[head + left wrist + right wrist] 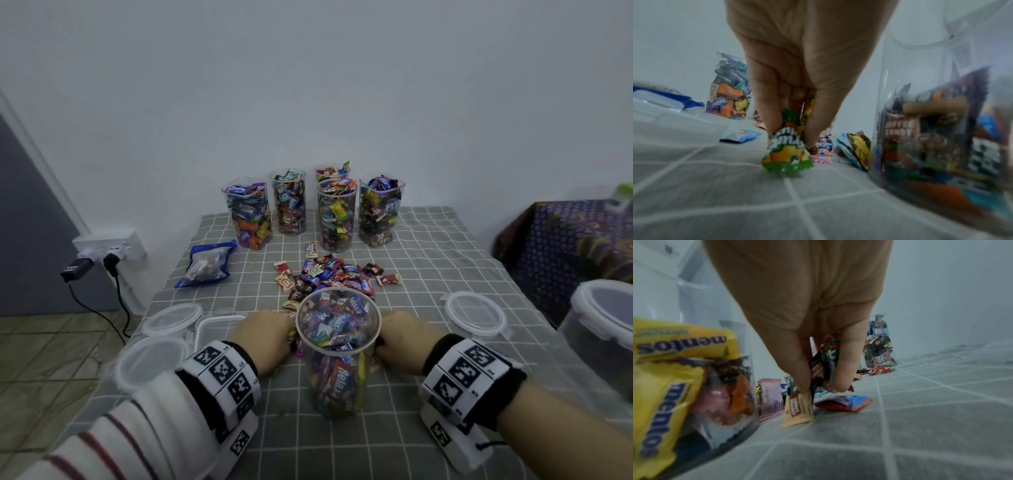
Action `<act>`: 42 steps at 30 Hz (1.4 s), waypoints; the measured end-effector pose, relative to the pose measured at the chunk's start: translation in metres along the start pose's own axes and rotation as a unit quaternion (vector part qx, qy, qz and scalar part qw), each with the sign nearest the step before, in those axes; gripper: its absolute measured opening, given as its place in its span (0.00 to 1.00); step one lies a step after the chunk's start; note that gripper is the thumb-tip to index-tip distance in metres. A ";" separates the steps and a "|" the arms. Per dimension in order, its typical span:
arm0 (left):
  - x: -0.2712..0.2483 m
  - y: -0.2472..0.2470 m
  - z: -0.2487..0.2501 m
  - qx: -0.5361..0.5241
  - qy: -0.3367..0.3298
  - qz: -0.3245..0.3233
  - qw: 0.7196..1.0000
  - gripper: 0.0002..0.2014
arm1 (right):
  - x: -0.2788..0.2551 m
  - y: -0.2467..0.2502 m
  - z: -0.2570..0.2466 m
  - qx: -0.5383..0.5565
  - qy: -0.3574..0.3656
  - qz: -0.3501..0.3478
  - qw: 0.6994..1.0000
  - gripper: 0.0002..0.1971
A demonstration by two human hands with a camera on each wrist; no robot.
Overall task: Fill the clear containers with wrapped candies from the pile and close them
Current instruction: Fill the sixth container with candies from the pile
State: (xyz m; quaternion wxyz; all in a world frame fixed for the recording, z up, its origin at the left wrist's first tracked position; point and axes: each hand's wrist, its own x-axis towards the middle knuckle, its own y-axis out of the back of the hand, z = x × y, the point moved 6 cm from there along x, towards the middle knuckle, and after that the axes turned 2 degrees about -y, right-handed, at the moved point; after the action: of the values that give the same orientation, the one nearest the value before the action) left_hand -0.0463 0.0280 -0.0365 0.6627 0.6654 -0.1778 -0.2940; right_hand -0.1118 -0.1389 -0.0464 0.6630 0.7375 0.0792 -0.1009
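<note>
I have the clear container [337, 356] at lower centre of the head view, upright, its long axis vertical and open mouth up, partly filled. The candy pile [329, 274] lies just behind it, mid-frame. My left hand [265, 337] pinches a green-and-yellow candy [787, 154] low in the left wrist view; my right hand [404, 339] clutches several dark wrappers [824, 363]. I judge each handful should lift clear of the rim, then drop straight in, without knocking the container.
</note>
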 end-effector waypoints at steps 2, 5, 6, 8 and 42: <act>-0.001 0.003 0.000 -0.018 -0.001 0.011 1.000 0.07 | -0.002 0.003 0.003 0.021 -0.007 0.014 1.000 0.13; -0.003 0.014 -0.003 -0.054 0.012 0.039 0.998 0.07 | -0.007 0.010 0.009 0.045 -0.013 0.041 0.998 0.13; -0.004 0.019 -0.005 -0.075 0.017 0.055 0.995 0.08 | -0.009 0.012 0.010 0.050 -0.016 0.050 0.997 0.12; -0.008 0.029 -0.010 -0.132 0.030 0.094 0.986 0.10 | -0.014 0.021 0.012 0.056 -0.017 0.078 0.995 0.12; -0.075 0.085 -0.003 -0.561 -0.009 0.351 0.749 0.09 | -0.090 0.083 -0.062 0.274 0.140 0.406 0.861 0.11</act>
State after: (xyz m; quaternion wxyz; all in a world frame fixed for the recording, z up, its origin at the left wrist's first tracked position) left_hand -0.0892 0.0725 0.0587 0.9716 0.0616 -0.2083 -0.0936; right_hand -0.1754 -0.0843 0.0623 0.3982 0.8628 -0.1658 0.2637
